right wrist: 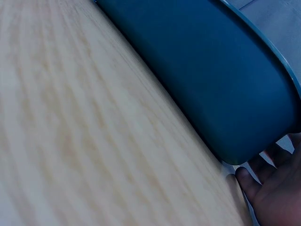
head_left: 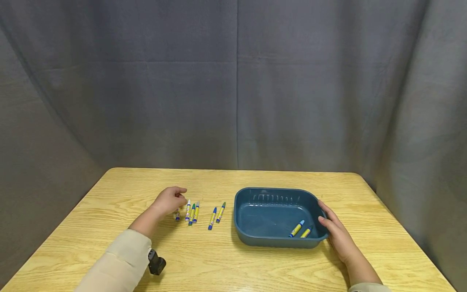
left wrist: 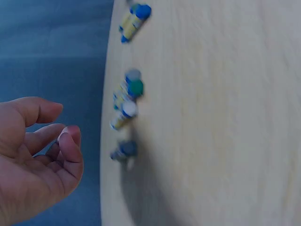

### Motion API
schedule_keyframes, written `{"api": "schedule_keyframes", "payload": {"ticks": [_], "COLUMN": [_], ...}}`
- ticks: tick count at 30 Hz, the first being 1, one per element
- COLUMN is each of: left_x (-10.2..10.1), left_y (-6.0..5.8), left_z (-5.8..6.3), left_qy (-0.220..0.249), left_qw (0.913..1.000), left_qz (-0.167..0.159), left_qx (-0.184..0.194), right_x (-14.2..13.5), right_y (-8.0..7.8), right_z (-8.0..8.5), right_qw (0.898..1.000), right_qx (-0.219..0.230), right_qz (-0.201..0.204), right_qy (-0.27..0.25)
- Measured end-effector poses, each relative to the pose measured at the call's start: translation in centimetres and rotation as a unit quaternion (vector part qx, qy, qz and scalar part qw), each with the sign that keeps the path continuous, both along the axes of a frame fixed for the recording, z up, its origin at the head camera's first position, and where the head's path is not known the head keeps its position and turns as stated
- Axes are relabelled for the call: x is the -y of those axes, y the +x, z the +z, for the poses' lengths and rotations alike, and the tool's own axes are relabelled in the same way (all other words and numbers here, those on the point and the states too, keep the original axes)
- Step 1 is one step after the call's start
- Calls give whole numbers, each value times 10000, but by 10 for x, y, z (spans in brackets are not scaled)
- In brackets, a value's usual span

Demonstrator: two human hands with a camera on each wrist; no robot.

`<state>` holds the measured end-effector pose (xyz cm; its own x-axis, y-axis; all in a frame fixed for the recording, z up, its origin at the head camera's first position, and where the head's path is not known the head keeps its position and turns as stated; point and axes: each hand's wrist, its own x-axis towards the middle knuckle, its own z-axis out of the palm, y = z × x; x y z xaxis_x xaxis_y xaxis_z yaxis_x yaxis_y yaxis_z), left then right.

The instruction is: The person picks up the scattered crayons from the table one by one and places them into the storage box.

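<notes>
Above a small row of crayons on the left, my left hand (head_left: 170, 200) hovers with loosely curled fingers and nothing visible between them. Closest to it are a crayon (head_left: 177, 215) partly hidden under the hand and a white-tipped crayon (head_left: 187, 211); a green crayon (head_left: 191, 215) and a grey crayon (head_left: 196, 212) lie alongside. In the left wrist view the hand (left wrist: 42, 155) is beside the crayons, apart from them. My right hand (head_left: 339, 235) holds the right end of a dark blue plastic basin (head_left: 270, 242), thumb over its rim. Inside lie a light blue crayon (head_left: 296, 228) and a darker-tipped crayon (head_left: 307, 232).
Between the row and the basin lie a blue crayon (head_left: 212, 219) and a dark green crayon (head_left: 221, 212). The wooden table (head_left: 204, 263) ends at a grey curtain (head_left: 189, 101) behind. A black wrist device (head_left: 157, 263) sticks out by the left sleeve (head_left: 116, 259).
</notes>
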<state>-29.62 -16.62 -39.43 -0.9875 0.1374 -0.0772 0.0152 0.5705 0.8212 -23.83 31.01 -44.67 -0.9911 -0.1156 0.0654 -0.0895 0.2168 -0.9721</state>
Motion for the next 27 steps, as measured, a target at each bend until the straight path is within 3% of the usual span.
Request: {"api": "schedule_keyframes", "payload": {"ticks": [10, 14, 20, 27], "left_x": [16, 15, 12, 13], "left_y": [4, 3, 0, 2], "left_z": [-22, -29, -31, -33], "left_qy": [-227, -518, -960, -778], "left_qw": [9989, 9974, 9936, 9958], "left_qz": [328, 468, 590, 468], "left_qx": [233, 153, -12, 109], "right_x": [-2, -2, 0, 0], "right_y": [1, 1, 1, 0], "right_z": [0, -1, 1, 0], "right_qw": [10000, 10000, 10000, 10000], "right_qx": [17, 17, 3, 14], "right_qz": [-30, -24, -50, -56], "right_qy": [20, -15, -35, -7]}}
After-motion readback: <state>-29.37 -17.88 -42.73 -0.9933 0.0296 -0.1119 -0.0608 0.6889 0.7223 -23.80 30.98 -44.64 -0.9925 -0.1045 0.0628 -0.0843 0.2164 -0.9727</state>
